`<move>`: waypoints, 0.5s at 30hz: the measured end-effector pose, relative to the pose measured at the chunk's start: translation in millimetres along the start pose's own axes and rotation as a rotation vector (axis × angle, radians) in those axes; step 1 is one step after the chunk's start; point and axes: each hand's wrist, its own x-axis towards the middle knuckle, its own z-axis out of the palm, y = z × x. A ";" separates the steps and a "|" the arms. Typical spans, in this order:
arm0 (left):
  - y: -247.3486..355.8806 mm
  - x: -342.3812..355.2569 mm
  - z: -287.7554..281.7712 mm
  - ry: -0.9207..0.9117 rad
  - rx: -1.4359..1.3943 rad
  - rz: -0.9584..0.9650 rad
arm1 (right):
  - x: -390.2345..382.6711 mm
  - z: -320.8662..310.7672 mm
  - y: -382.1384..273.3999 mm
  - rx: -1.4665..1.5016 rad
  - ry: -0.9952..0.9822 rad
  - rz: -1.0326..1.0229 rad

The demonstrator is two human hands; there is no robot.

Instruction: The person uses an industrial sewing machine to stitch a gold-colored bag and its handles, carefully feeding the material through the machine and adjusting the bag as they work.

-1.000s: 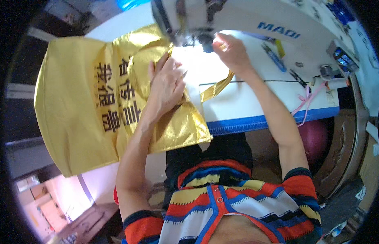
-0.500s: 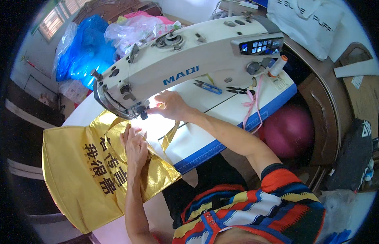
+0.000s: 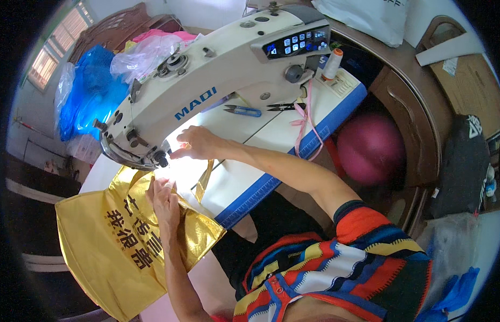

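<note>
A shiny gold bag [image 3: 99, 241] with dark printing and strap handles lies across the left side of the sewing machine [image 3: 201, 86], its upper edge near the needle area. My left hand [image 3: 165, 199] presses and grips the bag's edge just in front of the needle area, fingers bunched together. One gold strap [image 3: 204, 181] loops up to the right of it. Close beside the machine's needle end, my right hand [image 3: 200, 144] has its fingers curled toward the thumb. Bright lamp glare washes out the fingertips, so what they hold cannot be made out.
On the white machine table [image 3: 236, 174] lie blue-handled thread snips [image 3: 243, 110] and black snips [image 3: 285, 107]. A pink ribbon [image 3: 302, 121] hangs over its blue front edge, near a thread spool [image 3: 332, 64]. Blue plastic bags [image 3: 91, 96] are piled behind; a dark pink ball [image 3: 371, 149] sits at right.
My view has shifted, so the machine and table appear farther left. Both hands stay by the needle area, in nearly the same pose, with the bag under my left hand.
</note>
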 end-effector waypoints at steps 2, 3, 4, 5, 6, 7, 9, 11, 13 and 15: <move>-3.2 1.6 0.1 -0.053 0.003 -0.063 | -2.7 -8.4 -0.9 0.001 -0.053 0.015; -4.8 1.7 2.0 -0.030 0.021 -0.013 | -6.1 -11.4 -0.5 -0.065 -0.018 -0.034; -5.7 1.0 2.7 -0.034 0.019 -0.009 | -10.0 -15.0 0.4 -0.132 0.017 -0.081; -5.9 0.1 3.7 -0.016 0.014 -0.006 | -13.9 -19.4 2.0 -0.134 0.020 -0.076; -4.9 -0.4 3.3 0.003 0.012 -0.007 | -16.4 -25.1 0.5 -0.106 -0.004 -0.051; -3.6 -0.3 2.8 0.000 0.010 -0.005 | -20.0 -30.7 -0.8 -0.078 -0.029 -0.024; 0.1 -0.4 0.5 -0.027 0.007 -0.026 | -30.5 -42.1 -2.8 -0.087 -0.026 0.000; -9.3 -2.4 1.9 -0.022 0.031 -0.016 | -38.9 -48.2 -3.4 -0.094 -0.025 0.022; -25.7 -3.4 10.0 0.000 0.070 0.046 | -47.3 -52.1 -2.9 -0.080 -0.016 0.057; -30.2 -4.0 14.7 0.002 0.087 0.086 | -55.6 -56.5 2.6 -0.107 -0.024 0.053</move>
